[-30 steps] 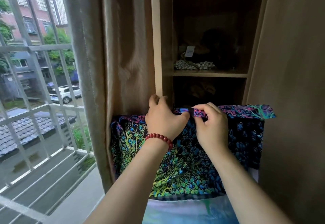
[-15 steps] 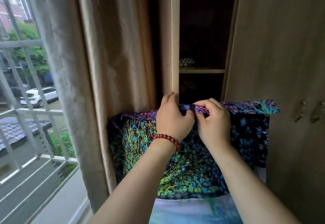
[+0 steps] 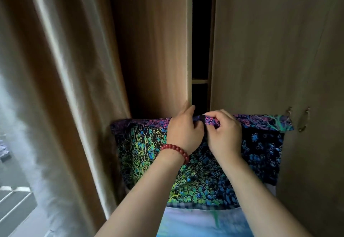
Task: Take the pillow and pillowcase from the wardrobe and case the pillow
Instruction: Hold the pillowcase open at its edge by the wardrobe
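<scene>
A pillow in a dark pillowcase (image 3: 145, 155) with a bright blue, green and purple floral print is held up in front of the wardrobe (image 3: 260, 50). My left hand (image 3: 184, 130), with a red bead bracelet on the wrist, pinches the pillowcase's top edge at its middle. My right hand (image 3: 225, 134) pinches the same edge right beside it, fingers curled over a purple flap. A pale blue-white part of the pillow (image 3: 195, 222) shows below the print, between my forearms.
A beige curtain (image 3: 61, 88) hangs at the left, next to the window. The wardrobe's doors leave a narrow dark gap (image 3: 200, 50) with a shelf inside. Two metal door handles (image 3: 303, 119) sit at the right, just above the pillow's corner.
The view has swung right and closer: the window is mostly out of sight and the wardrobe opening has narrowed to a slit. Both hands stay on the pillowcase's top edge.
</scene>
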Demonstrator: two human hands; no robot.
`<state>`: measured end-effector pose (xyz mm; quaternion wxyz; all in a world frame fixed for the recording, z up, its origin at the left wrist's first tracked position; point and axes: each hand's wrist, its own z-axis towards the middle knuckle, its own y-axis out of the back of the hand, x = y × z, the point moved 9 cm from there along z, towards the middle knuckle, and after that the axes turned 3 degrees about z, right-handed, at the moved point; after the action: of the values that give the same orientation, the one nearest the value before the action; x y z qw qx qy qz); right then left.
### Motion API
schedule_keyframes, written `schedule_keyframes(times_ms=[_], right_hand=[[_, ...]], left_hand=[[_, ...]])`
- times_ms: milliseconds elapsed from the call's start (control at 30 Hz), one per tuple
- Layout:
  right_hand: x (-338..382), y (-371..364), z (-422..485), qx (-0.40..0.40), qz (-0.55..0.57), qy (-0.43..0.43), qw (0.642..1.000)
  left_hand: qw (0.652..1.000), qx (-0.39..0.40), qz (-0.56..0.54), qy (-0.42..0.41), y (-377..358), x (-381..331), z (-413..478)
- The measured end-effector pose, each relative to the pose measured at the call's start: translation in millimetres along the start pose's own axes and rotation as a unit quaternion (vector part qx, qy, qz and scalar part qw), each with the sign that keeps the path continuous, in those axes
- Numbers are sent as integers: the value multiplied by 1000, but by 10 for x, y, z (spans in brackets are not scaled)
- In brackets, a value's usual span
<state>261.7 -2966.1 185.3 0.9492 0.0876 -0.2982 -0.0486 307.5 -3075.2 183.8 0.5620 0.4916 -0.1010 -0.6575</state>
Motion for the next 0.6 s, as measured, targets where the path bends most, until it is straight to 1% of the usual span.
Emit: schedule_keyframes(times_ms=[133,400,600], right_hand=[[-232,86,174,0,-2,-3,1000],[-658,140,493,-1,20,16,1000],[-966,144,657,-2,36,35,999]], left_hand=[[1000,5,0,1,-204,-130,196],[1000,-21,-3,16,-531,-251,532],[999,-20,-7,50,-780,-301,723]])
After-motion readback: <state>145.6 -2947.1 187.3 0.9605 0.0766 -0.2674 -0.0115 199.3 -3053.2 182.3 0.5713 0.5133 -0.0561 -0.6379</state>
